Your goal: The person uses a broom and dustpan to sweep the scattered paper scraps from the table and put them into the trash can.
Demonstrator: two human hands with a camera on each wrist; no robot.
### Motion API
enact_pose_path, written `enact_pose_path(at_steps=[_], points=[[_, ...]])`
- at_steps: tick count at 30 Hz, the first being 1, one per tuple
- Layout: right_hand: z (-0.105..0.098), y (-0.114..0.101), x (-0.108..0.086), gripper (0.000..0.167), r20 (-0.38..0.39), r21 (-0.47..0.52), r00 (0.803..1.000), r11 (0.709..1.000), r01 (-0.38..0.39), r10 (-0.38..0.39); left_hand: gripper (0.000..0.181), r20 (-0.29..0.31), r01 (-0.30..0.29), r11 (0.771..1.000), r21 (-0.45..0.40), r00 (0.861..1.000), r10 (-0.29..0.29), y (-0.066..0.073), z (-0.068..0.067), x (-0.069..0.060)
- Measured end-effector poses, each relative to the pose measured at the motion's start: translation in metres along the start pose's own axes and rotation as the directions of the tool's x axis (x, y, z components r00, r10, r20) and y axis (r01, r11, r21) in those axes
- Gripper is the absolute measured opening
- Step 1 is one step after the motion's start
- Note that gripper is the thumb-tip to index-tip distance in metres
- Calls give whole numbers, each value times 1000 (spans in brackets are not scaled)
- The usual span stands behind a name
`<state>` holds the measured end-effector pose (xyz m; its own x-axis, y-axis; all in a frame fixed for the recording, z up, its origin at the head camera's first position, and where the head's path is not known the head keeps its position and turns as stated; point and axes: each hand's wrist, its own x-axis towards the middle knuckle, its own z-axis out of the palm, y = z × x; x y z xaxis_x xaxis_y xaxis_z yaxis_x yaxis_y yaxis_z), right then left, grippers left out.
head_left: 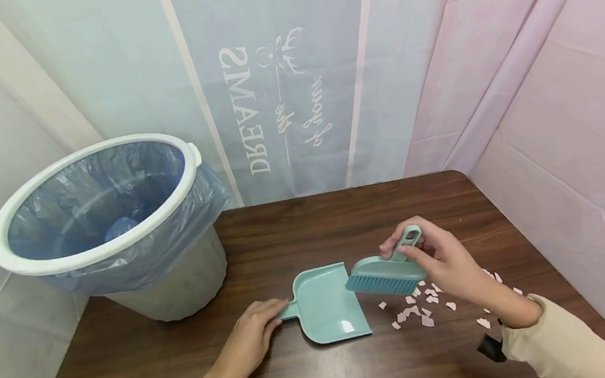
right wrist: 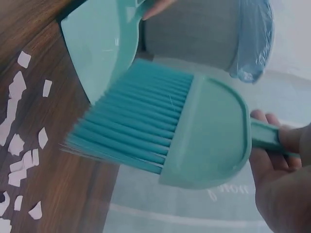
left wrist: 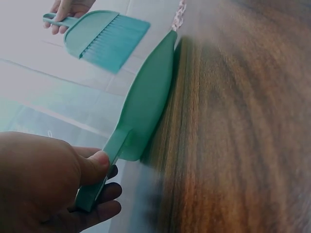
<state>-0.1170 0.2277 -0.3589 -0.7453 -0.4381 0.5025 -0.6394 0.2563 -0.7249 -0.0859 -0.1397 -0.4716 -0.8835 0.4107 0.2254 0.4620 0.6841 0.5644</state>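
Observation:
A pale green dustpan (head_left: pixel 326 304) lies on the brown table, its wide edge facing right. My left hand (head_left: pixel 252 331) grips its short handle, thumb on one side and fingers on the other in the left wrist view. Above the table, just right of the dustpan, my right hand (head_left: pixel 444 260) holds a matching hand brush (head_left: pixel 388 271) by its looped handle. The teal bristles (right wrist: pixel 131 116) point down and hang clear of the tabletop. Small torn scraps of pale pink paper (head_left: pixel 427 320) are scattered to the right of the dustpan, some partly hidden behind the right hand and forearm.
A large bin (head_left: pixel 181 283) with a white rim and a blue plastic liner (head_left: pixel 92 195) stands at the left of the table (head_left: pixel 279 233). A printed curtain (head_left: pixel 301 171) hangs behind the back edge, and pale fabric walls (head_left: pixel 556 131) close in both sides.

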Motion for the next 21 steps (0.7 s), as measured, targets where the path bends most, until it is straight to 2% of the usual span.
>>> enact_pose_path(at_steps=[4, 7, 10, 21], points=[[-9, 1, -4, 32, 115, 69, 993, 996, -48, 40, 37, 1, 1, 1000, 7, 1000, -1, 0, -1, 0], [-14, 3, -7, 31, 214, 126, 975, 987, -95, 66, 36, 1, 8, 1000, 3, 1000, -8, 0, -2, 0], [-17, 6, -11, 29, 280, 174, 957, 976, -129, 76, 36, 2, 16, 1000, 1, 1000, -16, -1, -3, 0], [-20, 17, -24, 27, 352, 205, 931, 963, -175, 94, 38, 15, 39, 999, 24, 999, -40, -4, -9, -3]])
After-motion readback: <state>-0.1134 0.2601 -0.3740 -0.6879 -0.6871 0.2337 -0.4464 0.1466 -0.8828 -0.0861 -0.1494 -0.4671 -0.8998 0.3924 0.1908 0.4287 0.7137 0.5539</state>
